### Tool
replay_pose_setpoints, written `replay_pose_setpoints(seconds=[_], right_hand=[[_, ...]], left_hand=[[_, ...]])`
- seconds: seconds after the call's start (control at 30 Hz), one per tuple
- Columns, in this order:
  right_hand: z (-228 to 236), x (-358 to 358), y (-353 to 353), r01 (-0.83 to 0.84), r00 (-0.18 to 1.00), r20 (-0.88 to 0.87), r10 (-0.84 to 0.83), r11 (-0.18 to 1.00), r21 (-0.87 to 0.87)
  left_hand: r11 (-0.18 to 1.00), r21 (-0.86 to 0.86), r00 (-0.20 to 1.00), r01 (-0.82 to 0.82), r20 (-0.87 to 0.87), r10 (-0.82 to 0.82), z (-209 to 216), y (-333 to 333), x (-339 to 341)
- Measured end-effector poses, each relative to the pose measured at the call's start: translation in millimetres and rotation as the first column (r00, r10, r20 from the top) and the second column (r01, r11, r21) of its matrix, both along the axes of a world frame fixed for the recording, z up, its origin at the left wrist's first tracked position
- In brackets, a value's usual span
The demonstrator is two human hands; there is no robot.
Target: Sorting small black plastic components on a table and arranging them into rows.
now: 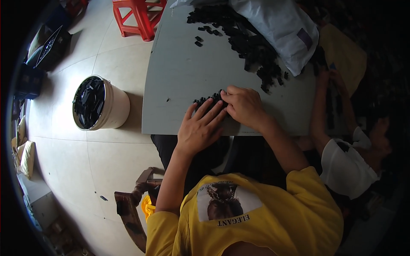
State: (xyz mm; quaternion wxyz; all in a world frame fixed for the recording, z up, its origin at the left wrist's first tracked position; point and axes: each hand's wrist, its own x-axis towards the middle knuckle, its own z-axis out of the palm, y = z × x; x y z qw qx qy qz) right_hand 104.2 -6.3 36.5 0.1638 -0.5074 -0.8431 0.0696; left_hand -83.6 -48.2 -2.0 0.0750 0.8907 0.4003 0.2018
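Observation:
Near the table's front edge lies a row of small black pieces [200, 101], packed side by side; they look like plastic parts. My left hand [198, 131] rests over the row, fingers spread and stretched out, covering much of it. At the row's right end, my right hand [247, 106] is closed, its thumb and curled fingers pinching a small black piece beside the left fingertips. Its fingers partly hide that piece. Farther back on the grey table [175, 77] spreads a loose pile of similar black pieces [243, 42], with a few scattered to its left.
A white plastic bag [277, 25] lies against the pile. On the floor at left stands a white bucket [116, 109] full of black parts. A red stool [141, 30] is beyond the table. Another person's hands [329, 79] are at the right, near a tan sheet or bag [346, 55].

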Motion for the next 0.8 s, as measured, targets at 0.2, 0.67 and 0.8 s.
replay_pose_setpoints(seconds=[0.2, 0.67, 0.8], right_hand=[[8.8, 6.2, 11.7, -0.028, 0.999, 0.041, 0.035, 0.987, -0.161], [-59.5, -67.3, 167.6, 0.444, 0.882, -0.209, -0.423, 0.893, 0.068], [-45.4, -56.3, 141.0, 0.346, 0.915, -0.234, -0.329, 0.937, 0.037]], left_hand=[[1.0, 0.019, 1.0, 0.009, 0.027, -0.009, -3.3, 4.7, 0.3], [0.997, 0.065, 0.932, -0.048, 0.362, 0.021, -15.0, -1.4, 1.3], [0.997, 0.065, 0.925, -0.044, 0.38, 0.016, -11.9, 1.3, -1.2]])
